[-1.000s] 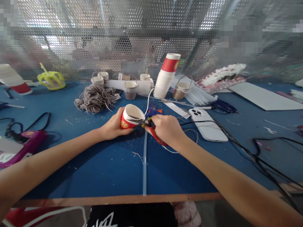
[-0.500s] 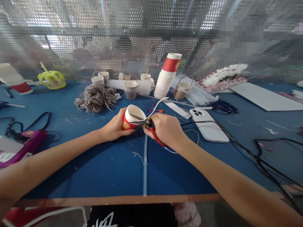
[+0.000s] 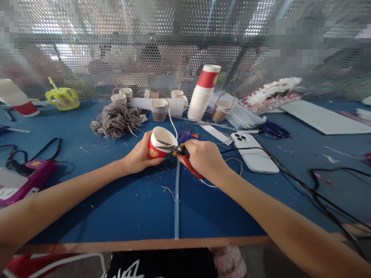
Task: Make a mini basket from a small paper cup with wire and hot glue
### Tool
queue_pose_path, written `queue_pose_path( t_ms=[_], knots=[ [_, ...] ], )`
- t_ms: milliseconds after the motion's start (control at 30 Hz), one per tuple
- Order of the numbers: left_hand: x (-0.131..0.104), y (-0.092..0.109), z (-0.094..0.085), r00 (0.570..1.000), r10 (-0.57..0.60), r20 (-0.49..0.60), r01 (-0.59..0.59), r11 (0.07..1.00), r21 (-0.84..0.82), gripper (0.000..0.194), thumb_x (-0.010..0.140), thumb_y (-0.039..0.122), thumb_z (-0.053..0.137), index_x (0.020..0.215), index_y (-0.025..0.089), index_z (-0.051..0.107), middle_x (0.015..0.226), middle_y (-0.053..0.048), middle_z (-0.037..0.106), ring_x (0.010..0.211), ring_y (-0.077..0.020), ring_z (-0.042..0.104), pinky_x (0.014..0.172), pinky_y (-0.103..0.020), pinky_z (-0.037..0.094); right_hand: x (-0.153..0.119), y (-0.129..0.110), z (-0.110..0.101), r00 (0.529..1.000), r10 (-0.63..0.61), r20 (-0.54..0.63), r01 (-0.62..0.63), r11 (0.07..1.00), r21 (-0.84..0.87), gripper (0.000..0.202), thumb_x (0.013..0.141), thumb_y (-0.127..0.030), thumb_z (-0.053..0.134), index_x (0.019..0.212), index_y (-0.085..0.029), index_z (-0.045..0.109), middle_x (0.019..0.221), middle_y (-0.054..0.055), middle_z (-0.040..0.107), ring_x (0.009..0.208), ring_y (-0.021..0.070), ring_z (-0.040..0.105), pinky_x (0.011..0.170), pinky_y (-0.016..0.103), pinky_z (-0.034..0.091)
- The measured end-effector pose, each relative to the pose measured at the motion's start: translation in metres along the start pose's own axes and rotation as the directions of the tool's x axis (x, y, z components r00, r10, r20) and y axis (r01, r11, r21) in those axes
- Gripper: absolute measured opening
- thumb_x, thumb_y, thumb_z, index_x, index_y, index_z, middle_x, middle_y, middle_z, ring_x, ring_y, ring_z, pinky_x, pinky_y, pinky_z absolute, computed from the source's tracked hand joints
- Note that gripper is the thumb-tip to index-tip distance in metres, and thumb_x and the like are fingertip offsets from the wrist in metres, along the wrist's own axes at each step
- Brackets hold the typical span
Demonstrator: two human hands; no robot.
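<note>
My left hand (image 3: 139, 154) is wrapped round a red and white paper cup (image 3: 164, 137), tilted with its mouth up. My right hand (image 3: 203, 156) grips scissors with red handles (image 3: 189, 166). Their dark blades lie at the cup's rim, one over the opening. From the rim a thin white strip (image 3: 173, 125) curls upward, still joined near the blades. Just behind my right hand lies a blue tool (image 3: 185, 133), partly hidden.
Behind stand a leaning stack of cups (image 3: 199, 101), small handled buckets (image 3: 159, 109) and grey yarn (image 3: 117, 119). A white phone (image 3: 255, 152) and black cables are at the right. A purple glue gun (image 3: 36, 179) lies left; a clear stick (image 3: 177, 208) lies in front.
The white strip has swung from leaning right over my right hand to standing up behind the cup. The scissor blades have shifted slightly left along the rim.
</note>
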State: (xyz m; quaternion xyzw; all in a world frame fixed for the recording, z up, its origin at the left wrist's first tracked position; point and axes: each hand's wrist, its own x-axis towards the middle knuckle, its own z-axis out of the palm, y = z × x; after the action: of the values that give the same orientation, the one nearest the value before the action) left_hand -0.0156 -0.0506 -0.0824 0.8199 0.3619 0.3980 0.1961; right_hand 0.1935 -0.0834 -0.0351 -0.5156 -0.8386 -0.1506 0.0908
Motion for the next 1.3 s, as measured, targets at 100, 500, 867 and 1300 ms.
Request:
queue_pose_path(
  t_ms=[100, 500, 867, 1300],
  knots=[
    [0.0, -0.002, 0.001, 0.998, 0.006, -0.056, -0.004, 1.0, 0.028, 0.07, 0.066, 0.031, 0.071, 0.121, 0.016, 0.03, 0.107, -0.012, 0.06, 0.095, -0.0227, 0.063, 0.08, -0.036, 0.053, -0.001, 0.0, 0.001, 1.0, 0.013, -0.012, -0.012, 0.999, 0.035, 0.028, 0.083, -0.033, 0.048, 0.074, -0.011, 0.064, 0.067, 0.011, 0.066, 0.055, 0.0189, 0.058, 0.05, 0.028, 0.024],
    [-0.001, -0.004, 0.003, 0.983, 0.158, -0.094, -0.141, 0.977, 0.161, 0.071, 0.07, 0.025, 0.069, 0.126, 0.015, 0.027, 0.115, -0.016, 0.056, 0.104, -0.0246, 0.06, 0.088, -0.038, 0.052, 0.001, -0.01, -0.006, 1.0, 0.01, -0.009, -0.01, 1.0, -0.001, 0.039, 0.081, -0.045, 0.047, 0.076, -0.01, 0.064, 0.068, 0.011, 0.065, 0.056, 0.021, 0.061, 0.046, 0.027, 0.023],
    [-0.003, -0.003, 0.005, 0.977, 0.176, -0.123, -0.146, 0.964, 0.221, 0.074, 0.072, 0.029, 0.069, 0.129, 0.015, 0.025, 0.119, -0.018, 0.053, 0.109, -0.0263, 0.057, 0.09, -0.04, 0.051, 0.0, -0.004, 0.0, 1.0, 0.013, 0.017, -0.014, 0.999, 0.042, 0.037, 0.085, -0.04, 0.046, 0.074, -0.01, 0.064, 0.067, 0.012, 0.066, 0.053, 0.0186, 0.058, 0.048, 0.028, 0.023],
    [-0.002, 0.002, 0.005, 0.945, 0.292, -0.147, -0.218, 0.897, 0.385, 0.074, 0.077, 0.03, 0.065, 0.133, 0.014, 0.019, 0.115, -0.017, 0.049, 0.106, -0.028, 0.056, 0.088, -0.043, 0.052, 0.0, -0.008, 0.003, 0.999, 0.025, -0.023, -0.024, 0.998, 0.06, 0.038, 0.08, -0.044, 0.048, 0.073, -0.01, 0.064, 0.066, 0.01, 0.065, 0.054, 0.0194, 0.06, 0.046, 0.027, 0.026]
  ],
)
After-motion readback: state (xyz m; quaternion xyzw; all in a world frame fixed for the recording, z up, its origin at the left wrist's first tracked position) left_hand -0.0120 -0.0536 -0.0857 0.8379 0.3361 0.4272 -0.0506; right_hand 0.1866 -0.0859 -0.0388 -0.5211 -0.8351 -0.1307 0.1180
